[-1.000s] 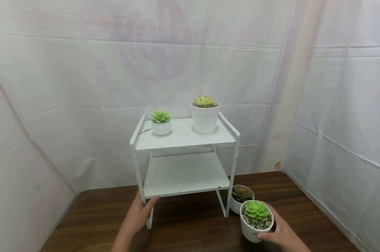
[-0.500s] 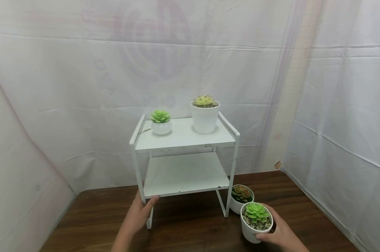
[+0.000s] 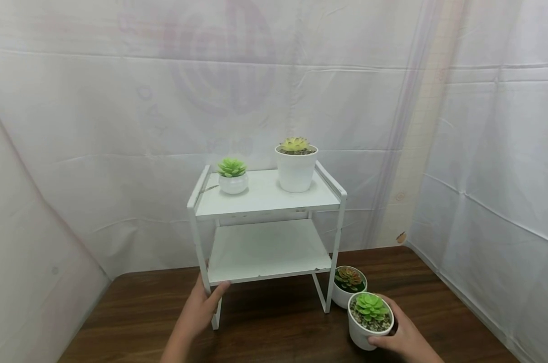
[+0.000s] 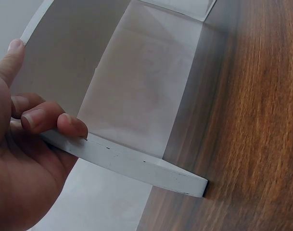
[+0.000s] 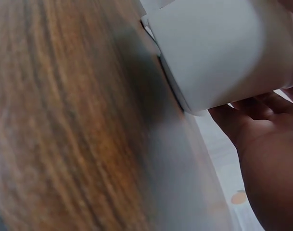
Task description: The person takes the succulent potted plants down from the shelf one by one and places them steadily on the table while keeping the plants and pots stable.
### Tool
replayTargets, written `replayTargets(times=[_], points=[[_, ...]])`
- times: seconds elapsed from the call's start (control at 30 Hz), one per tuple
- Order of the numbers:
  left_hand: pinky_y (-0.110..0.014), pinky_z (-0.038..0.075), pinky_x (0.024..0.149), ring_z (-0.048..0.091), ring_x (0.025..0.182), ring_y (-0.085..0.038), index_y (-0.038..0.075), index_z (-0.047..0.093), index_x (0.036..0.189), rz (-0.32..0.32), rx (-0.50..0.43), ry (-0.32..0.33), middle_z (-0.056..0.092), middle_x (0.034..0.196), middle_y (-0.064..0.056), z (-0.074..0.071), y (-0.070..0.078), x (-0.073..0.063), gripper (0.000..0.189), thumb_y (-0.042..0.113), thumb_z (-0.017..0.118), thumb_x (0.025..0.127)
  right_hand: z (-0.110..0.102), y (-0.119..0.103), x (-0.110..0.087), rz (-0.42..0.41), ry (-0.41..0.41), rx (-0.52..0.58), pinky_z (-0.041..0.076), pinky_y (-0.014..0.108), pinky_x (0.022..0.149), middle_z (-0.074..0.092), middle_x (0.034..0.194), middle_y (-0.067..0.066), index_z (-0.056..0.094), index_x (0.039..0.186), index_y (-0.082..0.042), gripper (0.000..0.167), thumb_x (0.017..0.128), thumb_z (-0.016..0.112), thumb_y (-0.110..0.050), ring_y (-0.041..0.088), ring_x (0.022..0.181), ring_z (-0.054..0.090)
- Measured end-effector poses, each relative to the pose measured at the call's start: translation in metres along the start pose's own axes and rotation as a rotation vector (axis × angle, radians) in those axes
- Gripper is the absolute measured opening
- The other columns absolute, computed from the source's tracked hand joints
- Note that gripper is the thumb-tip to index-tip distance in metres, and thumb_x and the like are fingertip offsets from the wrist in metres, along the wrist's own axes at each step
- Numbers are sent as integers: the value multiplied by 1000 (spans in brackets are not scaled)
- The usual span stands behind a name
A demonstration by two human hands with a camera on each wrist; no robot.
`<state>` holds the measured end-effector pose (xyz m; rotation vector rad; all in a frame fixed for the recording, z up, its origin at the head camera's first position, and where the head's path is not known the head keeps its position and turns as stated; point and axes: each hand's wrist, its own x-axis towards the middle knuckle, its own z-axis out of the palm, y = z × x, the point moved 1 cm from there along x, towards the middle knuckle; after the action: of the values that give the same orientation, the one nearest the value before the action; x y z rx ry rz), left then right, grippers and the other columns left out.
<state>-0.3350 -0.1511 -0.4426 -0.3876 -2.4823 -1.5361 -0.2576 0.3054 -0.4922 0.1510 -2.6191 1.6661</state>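
My left hand [image 3: 195,308] grips the front left leg of a small white two-tier shelf [image 3: 268,248]; in the left wrist view its fingers curl round the white leg bar [image 4: 136,166]. My right hand [image 3: 404,330] holds a white pot [image 3: 361,337] with a bright green succulent [image 3: 371,305] in gravel, thumb at the near side. In the right wrist view the pot's base is right at the wooden surface; whether it touches I cannot tell. Directly behind it, by the shelf's right leg, stands another white pot [image 3: 340,297] with a reddish-green succulent [image 3: 349,279].
On the shelf's top tier stand a small round white pot [image 3: 233,184] with a green succulent, at left, and a taller white pot [image 3: 296,172] with a yellow-green one, at right. White sheets [image 3: 119,121] enclose the brown wooden table [image 3: 137,312] at the back and sides.
The pot in my right hand has come down very slightly and upright a little. My left hand and the shelf stay put.
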Motion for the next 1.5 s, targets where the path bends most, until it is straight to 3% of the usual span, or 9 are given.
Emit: replayTargets(times=[0.3, 0.5, 0.83, 1.0, 1.1, 1.4, 1.5], points=[[-51, 49, 91, 45, 132, -43, 13, 9, 156, -15, 15, 21, 32, 154, -21, 2, -3, 1, 85, 49, 56, 94, 1, 6, 1, 41, 6, 7, 45, 19, 86, 41, 144, 21, 27, 146, -3, 85, 79, 79, -13, -9, 109, 48], [-37, 51, 75, 55, 111, -35, 13, 10, 156, -35, -1, 25, 36, 152, -23, 3, -3, 1, 86, 50, 56, 94, 2, 10, 1, 40, -4, 2, 45, 19, 86, 40, 145, 22, 26, 147, -4, 84, 81, 77, -14, -10, 109, 47], [-42, 51, 83, 53, 119, -36, 13, 10, 156, -55, 21, 21, 35, 153, -20, 1, -2, 2, 87, 54, 55, 93, 3, 14, 2, 23, -11, 15, 44, 19, 87, 40, 144, 22, 26, 146, -3, 83, 81, 77, -12, -9, 110, 47], [-56, 46, 96, 45, 132, -40, 12, 10, 156, -46, 36, 16, 31, 156, -20, 0, -1, 2, 88, 55, 54, 93, 3, 13, 4, 50, -16, 40, 44, 18, 86, 38, 146, 23, 24, 147, -4, 85, 81, 77, -12, -9, 109, 47], [-55, 46, 96, 45, 132, -40, 13, 9, 156, -47, 30, 10, 30, 156, -19, -1, -1, 2, 88, 55, 54, 93, 3, 13, 4, 59, -19, 43, 44, 18, 86, 37, 146, 23, 24, 147, -4, 85, 81, 77, -13, -10, 109, 47], [-37, 50, 77, 54, 109, -32, 15, 10, 156, -61, 15, 18, 35, 153, -19, 0, -2, 2, 87, 53, 56, 93, 4, 17, 3, 9, -10, 8, 42, 16, 89, 37, 146, 21, 25, 147, -2, 87, 80, 79, -11, -12, 111, 45], [-34, 50, 64, 57, 88, -28, 17, 11, 156, -85, -8, 16, 45, 145, -19, 1, -2, 2, 86, 53, 57, 93, 3, 17, 3, 16, -20, 20, 42, 16, 89, 35, 148, 21, 24, 148, -2, 88, 80, 79, -11, -14, 111, 44]])
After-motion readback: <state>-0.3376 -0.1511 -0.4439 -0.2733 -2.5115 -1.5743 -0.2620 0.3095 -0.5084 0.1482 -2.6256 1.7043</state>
